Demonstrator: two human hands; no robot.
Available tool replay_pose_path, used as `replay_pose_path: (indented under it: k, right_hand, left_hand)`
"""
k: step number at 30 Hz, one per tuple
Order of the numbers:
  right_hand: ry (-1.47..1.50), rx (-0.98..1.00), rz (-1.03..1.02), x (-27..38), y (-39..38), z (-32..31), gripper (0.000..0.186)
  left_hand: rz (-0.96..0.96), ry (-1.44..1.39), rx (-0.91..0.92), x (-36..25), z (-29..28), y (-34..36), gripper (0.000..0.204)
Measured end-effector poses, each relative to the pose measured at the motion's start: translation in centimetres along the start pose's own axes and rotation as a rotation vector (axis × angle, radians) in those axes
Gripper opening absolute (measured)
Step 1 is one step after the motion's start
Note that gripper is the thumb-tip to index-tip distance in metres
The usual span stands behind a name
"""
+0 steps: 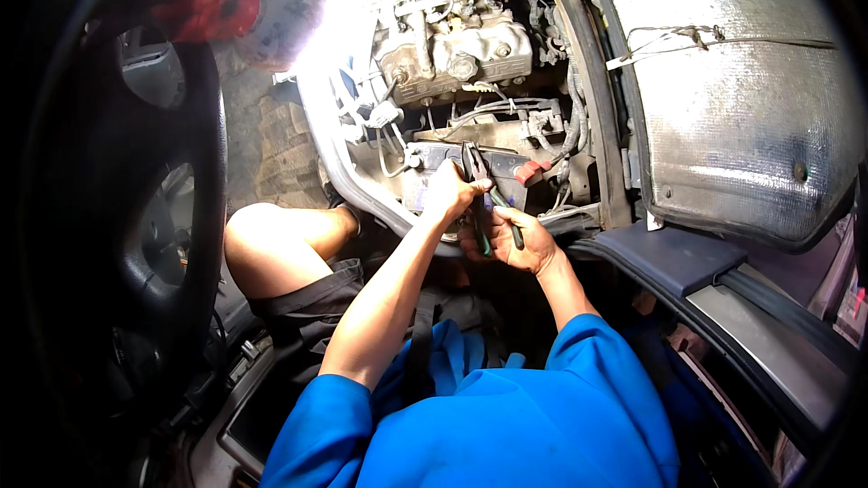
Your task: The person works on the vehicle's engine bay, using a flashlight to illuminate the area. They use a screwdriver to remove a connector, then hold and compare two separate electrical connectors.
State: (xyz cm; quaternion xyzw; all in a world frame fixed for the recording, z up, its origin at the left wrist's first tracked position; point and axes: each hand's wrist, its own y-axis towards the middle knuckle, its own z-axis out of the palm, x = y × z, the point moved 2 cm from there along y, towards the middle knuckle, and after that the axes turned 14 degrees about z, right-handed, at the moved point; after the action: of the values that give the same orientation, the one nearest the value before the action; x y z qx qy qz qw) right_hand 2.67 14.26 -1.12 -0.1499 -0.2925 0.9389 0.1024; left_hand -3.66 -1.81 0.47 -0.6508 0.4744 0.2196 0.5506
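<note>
My left hand [457, 190] grips a pair of pliers [472, 163] with green-and-black handles, jaws pointing up over a dark battery [423, 183] at the bottom of the open engine compartment. My right hand [520, 239] is curled around the lower handles, just below and right of my left one. A red terminal cover [529, 172] on a cable sits right of the pliers. Above them is the dirty metal engine [457, 59], with hoses and wiring around it.
A steering wheel [194, 190] is at left. A lit work lamp [280, 23] with a red body shines at upper left. The raised foil-lined cover [732, 117] lies open at right, beside a dark padded ledge [669, 253]. My bare knee [258, 244] is left of the opening.
</note>
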Motion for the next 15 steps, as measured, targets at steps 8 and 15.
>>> replay_pose_path:
  k: [8, 15]
  right_hand:
    - [-0.024, -0.006, 0.011, -0.6, 1.1, 0.7, 0.030]
    - [0.276, 0.118, -0.235, -4.6, 6.5, 3.6, 0.023]
  left_hand:
    - [-0.053, -0.009, -0.003, -0.4, -0.5, -0.1, 0.050]
    - [0.077, 0.237, 0.008, 1.3, -2.8, 0.1, 0.050]
